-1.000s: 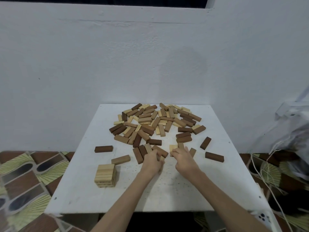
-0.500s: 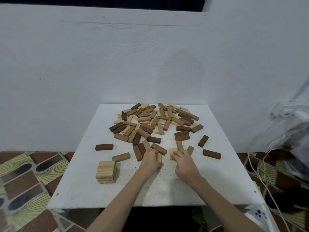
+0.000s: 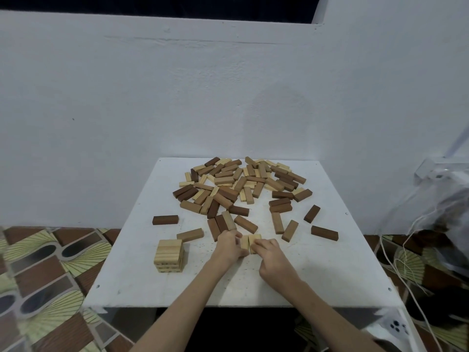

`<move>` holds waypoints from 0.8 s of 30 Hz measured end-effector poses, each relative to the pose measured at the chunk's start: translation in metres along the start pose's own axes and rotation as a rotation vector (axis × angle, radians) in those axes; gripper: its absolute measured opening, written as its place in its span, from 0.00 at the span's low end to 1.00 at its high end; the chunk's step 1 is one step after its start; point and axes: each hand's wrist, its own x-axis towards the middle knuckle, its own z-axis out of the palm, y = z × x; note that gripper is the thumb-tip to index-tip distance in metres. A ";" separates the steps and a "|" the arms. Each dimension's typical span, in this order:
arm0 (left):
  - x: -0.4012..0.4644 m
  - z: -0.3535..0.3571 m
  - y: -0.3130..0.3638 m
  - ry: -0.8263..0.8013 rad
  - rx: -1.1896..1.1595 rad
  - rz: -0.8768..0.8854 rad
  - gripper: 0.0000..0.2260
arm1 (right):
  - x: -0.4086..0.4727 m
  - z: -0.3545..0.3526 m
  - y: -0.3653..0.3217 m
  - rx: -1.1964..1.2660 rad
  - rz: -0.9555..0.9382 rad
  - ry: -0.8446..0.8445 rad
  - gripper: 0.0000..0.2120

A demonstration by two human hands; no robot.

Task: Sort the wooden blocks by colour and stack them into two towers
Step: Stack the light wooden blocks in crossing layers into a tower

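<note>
A heap of light and dark wooden blocks (image 3: 241, 182) covers the far half of the white table (image 3: 317, 275). A short tower of light blocks (image 3: 169, 255) stands at the near left. In the middle of the table my left hand (image 3: 228, 246) and my right hand (image 3: 270, 252) hold a few light blocks (image 3: 251, 240) pressed side by side between their fingers. Loose dark blocks lie at the left (image 3: 165, 220) and at the right (image 3: 324, 232).
The table stands against a white wall. A patterned floor (image 3: 43, 275) shows on the left. White cables and a bag (image 3: 436, 224) hang at the right edge, with a power strip (image 3: 396, 326) low on the right.
Both hands have drawn light blocks out of the heap's near edge and pushed them together side by side between them, a little nearer to me.
</note>
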 end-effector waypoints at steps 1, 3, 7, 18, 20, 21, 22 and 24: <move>-0.001 -0.001 0.000 -0.007 -0.009 -0.010 0.23 | 0.000 0.001 -0.002 0.000 0.000 -0.003 0.28; -0.003 -0.003 0.000 -0.021 -0.037 -0.028 0.23 | 0.000 0.003 -0.004 -0.004 0.004 -0.009 0.28; -0.006 -0.005 -0.002 -0.028 -0.055 -0.041 0.23 | 0.001 0.005 -0.010 0.003 0.013 -0.006 0.28; -0.007 -0.013 -0.012 -0.018 -0.027 -0.004 0.22 | 0.005 0.013 -0.016 -0.004 -0.008 -0.006 0.28; -0.009 -0.014 -0.014 -0.016 -0.039 -0.004 0.23 | 0.006 0.014 -0.017 0.007 -0.014 -0.008 0.29; -0.009 -0.015 -0.015 -0.016 -0.034 0.004 0.25 | 0.007 0.013 -0.016 0.019 -0.018 -0.008 0.29; -0.009 -0.016 -0.016 -0.018 -0.019 0.017 0.27 | 0.008 0.012 -0.015 0.038 -0.020 -0.003 0.29; -0.010 -0.019 -0.017 -0.009 0.025 0.058 0.30 | 0.010 0.008 -0.013 0.090 0.000 0.023 0.31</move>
